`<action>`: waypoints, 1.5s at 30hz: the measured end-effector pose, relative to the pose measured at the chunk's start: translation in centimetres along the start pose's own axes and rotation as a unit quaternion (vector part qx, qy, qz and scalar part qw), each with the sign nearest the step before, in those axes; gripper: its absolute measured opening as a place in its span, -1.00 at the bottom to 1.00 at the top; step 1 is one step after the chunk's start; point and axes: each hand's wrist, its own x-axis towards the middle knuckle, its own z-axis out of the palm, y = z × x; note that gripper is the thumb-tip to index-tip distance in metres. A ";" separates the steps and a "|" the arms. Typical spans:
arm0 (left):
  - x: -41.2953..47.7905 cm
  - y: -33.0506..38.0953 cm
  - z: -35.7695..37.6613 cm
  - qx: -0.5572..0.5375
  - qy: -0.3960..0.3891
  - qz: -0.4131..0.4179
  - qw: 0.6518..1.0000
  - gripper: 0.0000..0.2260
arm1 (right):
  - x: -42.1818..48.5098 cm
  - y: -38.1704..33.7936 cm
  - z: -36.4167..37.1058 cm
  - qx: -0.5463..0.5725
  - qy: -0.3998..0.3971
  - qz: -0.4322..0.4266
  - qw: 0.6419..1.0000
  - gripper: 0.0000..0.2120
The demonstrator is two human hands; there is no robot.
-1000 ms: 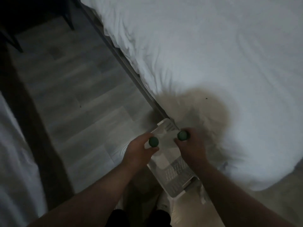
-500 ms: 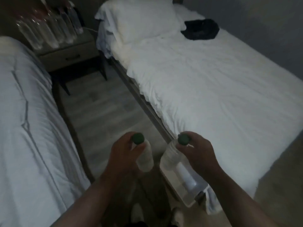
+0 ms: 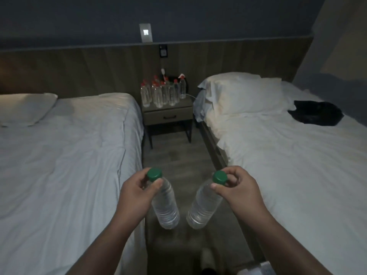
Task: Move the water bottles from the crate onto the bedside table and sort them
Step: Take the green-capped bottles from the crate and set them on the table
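In the head view, a wood-floored aisle (image 3: 178, 155) is being flanked by white-sheeted beds (image 3: 59, 155), and a grey one-drawer bedside table (image 3: 168, 114) at its far end is being crowded by clear red-capped plastic bottles (image 3: 160, 95). Over the aisle, well apart from that table, a clear green-capped plastic water bottle (image 3: 165, 207) is being pinched at the cap by the left hand (image 3: 135, 197), and a second such bottle (image 3: 202, 207) by the right hand (image 3: 238, 189), both hanging below curled fingers.

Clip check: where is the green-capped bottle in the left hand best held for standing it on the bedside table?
Probably at the neck under the green cap, from above, as the left hand pinches it now. The bottle hangs base-down with its body free, so it could lower beside the crowded red-capped bottles on the bedside table.
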 end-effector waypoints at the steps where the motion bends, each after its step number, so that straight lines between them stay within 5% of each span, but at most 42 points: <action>1: 0.9 0.0 -0.3 0.001 0.010 0.000 1.000 -0.76 | 1.3 -0.5 0.5 0.008 -0.012 -0.008 1.000 -0.70; 12: 14.6 -0.9 1.9 0.016 0.069 -0.032 0.997 -0.77 | 19.4 -2.9 1.0 0.013 -0.049 -0.019 0.999 -0.71; 20: 24.3 -1.2 2.0 -0.041 0.136 -0.051 0.989 -0.80 | 32.6 -5.2 3.7 -0.151 -0.070 -0.068 0.984 -0.70; 25: 32.7 -3.7 0.0 -0.016 0.142 -0.065 0.988 -0.84 | 41.0 -5.1 8.9 -0.156 -0.119 -0.049 0.979 -0.69; 34: 50.7 -6.4 -2.0 0.019 0.108 -0.065 0.992 -0.80 | 54.4 -6.6 17.1 -0.170 -0.093 -0.037 0.980 -0.68; 45: 69.5 -4.1 7.5 0.068 -0.017 -0.007 0.998 -0.75 | 65.5 -6.0 12.4 -0.104 -0.037 0.007 0.994 -0.72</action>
